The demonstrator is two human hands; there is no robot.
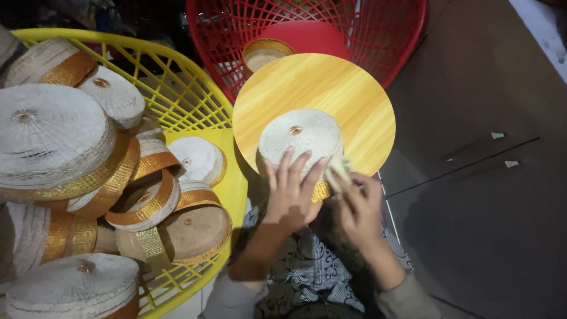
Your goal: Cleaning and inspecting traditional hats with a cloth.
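Here we noted the left hand [290, 189] laid flat over the near side of a small round woven lid [301, 139], fingers [287, 162] spread and pressing down rather than gripping. The lid sat on a round yellow wood-grain board [348, 94], toward its near edge, gold trim showing below the palm. The right hand [358, 204] had its fingers pinched narrow on a pale scrap, perhaps cloth [338, 168], touching the lid's right rim. We judged the work to be wiping or finishing that rim; to do it well, the flat hand should pin the lid firmly while turning it a little at a time, so that the scrap met fresh edge. More lids were heaped in the yellow basket [195, 94] alongside; a red basket [354, 35] stood beyond the board.
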